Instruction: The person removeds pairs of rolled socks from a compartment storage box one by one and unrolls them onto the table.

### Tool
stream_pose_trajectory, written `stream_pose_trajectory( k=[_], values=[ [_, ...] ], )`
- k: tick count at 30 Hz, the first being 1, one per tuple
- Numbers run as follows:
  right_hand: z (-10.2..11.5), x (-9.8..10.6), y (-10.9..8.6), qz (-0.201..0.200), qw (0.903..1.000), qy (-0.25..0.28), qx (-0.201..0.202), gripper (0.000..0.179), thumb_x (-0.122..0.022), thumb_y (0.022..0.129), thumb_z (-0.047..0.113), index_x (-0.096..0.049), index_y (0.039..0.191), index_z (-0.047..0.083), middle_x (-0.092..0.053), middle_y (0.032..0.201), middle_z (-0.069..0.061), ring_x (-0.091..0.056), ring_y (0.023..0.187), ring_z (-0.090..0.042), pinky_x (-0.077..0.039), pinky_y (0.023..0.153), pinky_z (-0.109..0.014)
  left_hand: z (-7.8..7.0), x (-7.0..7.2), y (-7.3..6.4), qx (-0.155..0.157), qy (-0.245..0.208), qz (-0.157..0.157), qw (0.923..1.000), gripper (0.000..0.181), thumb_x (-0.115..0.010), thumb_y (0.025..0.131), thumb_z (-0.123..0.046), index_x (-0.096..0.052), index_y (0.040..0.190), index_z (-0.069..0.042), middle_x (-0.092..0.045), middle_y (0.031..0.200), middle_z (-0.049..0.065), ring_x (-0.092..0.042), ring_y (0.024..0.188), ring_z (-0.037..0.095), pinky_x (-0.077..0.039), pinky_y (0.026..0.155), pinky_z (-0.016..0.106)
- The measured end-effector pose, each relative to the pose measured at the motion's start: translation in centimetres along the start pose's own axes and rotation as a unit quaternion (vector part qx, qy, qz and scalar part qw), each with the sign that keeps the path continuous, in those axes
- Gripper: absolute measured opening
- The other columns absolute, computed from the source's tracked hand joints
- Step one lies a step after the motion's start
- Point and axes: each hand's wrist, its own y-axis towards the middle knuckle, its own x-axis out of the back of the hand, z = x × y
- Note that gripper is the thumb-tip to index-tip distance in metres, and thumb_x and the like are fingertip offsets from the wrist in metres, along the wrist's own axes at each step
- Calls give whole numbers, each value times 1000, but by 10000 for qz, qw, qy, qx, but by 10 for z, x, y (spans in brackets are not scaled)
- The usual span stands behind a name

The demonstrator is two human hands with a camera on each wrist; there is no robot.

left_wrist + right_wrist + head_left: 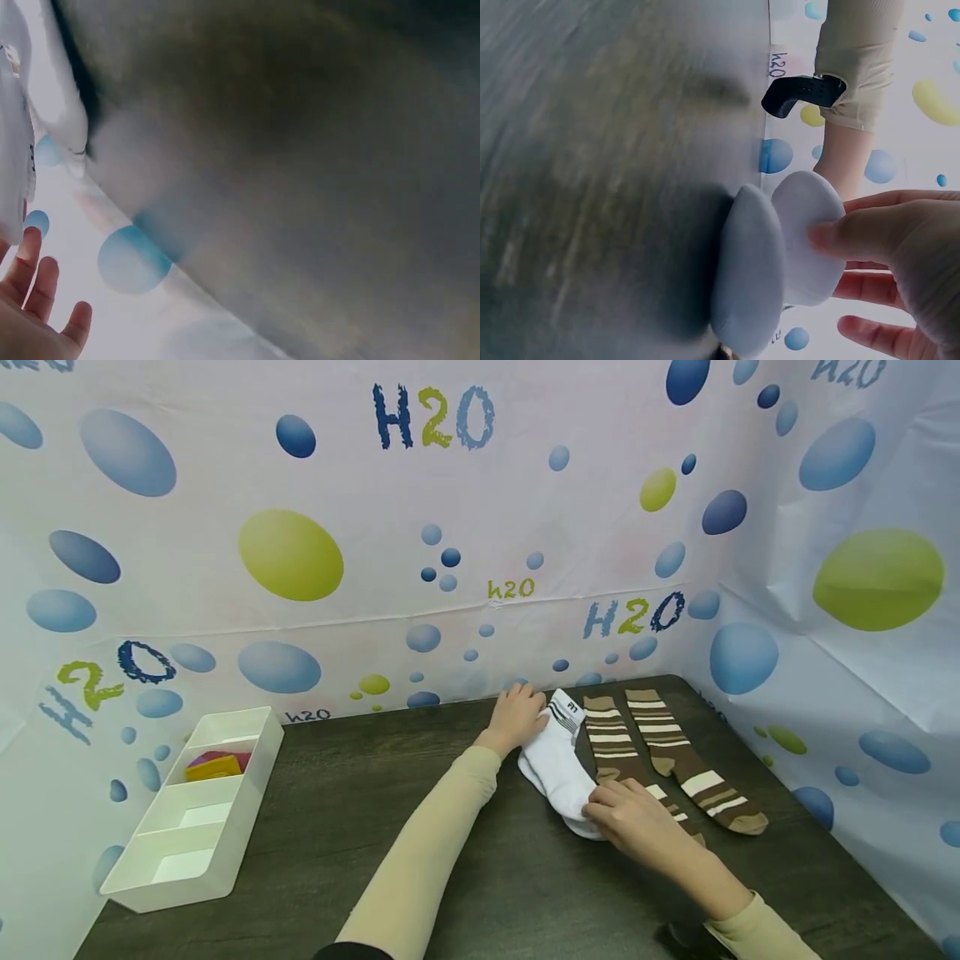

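A pair of white ankle socks lies on the dark table, one over the other. My right hand (633,818) pinches the toe end of the upper white sock (558,760), thumb on one side and fingers on the other, as the right wrist view shows. At the cuff end, with its black stripes and lettering, my left hand (517,718) holds the same sock by its edge. The lower white sock (750,270) rests on the table beneath it, slightly apart at the toe. In the left wrist view the left thumb is mostly hidden.
Two brown striped socks (660,727) lie flat to the right of the white pair, one partly behind my right hand. A white divided tray (243,810) stands at the left, with folded yellow and pink fabric (213,767) in one compartment. Patterned sheeting backs the table (337,810).
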Motion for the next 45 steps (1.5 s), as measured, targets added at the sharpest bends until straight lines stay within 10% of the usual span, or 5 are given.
stream_pose_trajectory(
  k=[27, 45],
  values=[
    [33, -16, 44, -491, 9952, -49, 843, 9, -73, 75, 15, -66, 81, 19, -60, 79, 7, -60, 76, -12, -45, 72, -30, 56, 27, -49, -539, 350, -1132, 9915, 18, -60, 97, -32, -59, 93, -15, -59, 101, 3, -52, 96, 22, -45, 82, 40],
    [58, -33, 47, 517, 9945, 244, 873, 14, -77, 80, 28, -66, 89, 23, -61, 84, 12, -57, 83, -8, -42, 70, -27, 69, 17, -62, 296, 17, 495, 9983, 19, -62, 95, -34, -62, 88, -16, -60, 99, 5, -53, 100, 27, -44, 87, 46]
  ],
)
